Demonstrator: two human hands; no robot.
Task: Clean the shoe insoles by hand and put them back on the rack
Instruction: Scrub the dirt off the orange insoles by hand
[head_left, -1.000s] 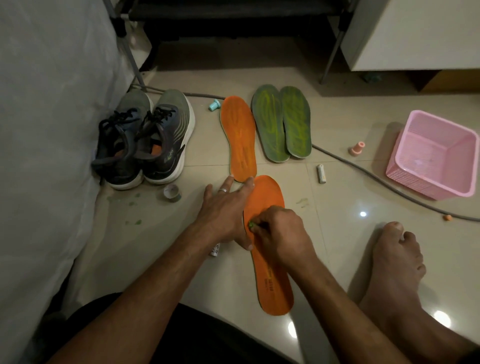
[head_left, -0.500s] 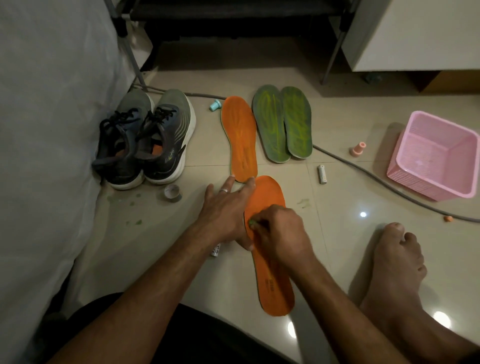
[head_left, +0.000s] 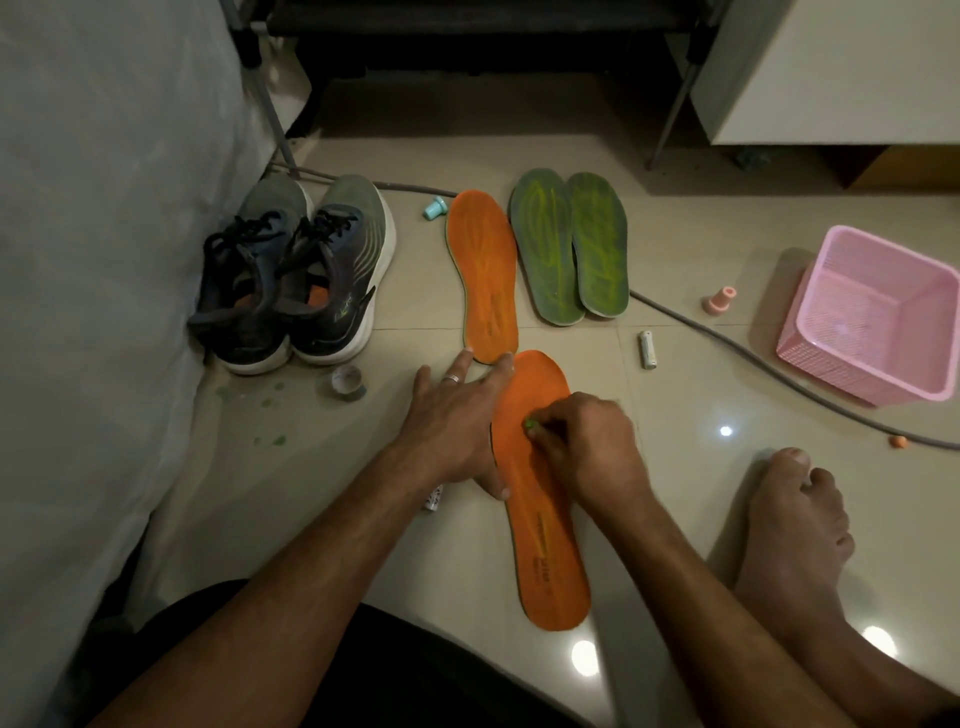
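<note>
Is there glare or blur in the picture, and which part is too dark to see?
Head view: bright lamp reflections on the glossy floor tiles; the right hand is slightly motion-blurred over the near orange insole; the rack at the top lies in deep shadow.

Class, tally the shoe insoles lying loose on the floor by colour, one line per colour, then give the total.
Orange insoles: 2
Green insoles: 2
Total: 4

I cannot identify the small green object (head_left: 531, 423) pinched in my right hand (head_left: 587, 447). A white item (head_left: 432, 498) lies mostly hidden under my left forearm. The rack (head_left: 467, 21) is cut off at the top edge.
</note>
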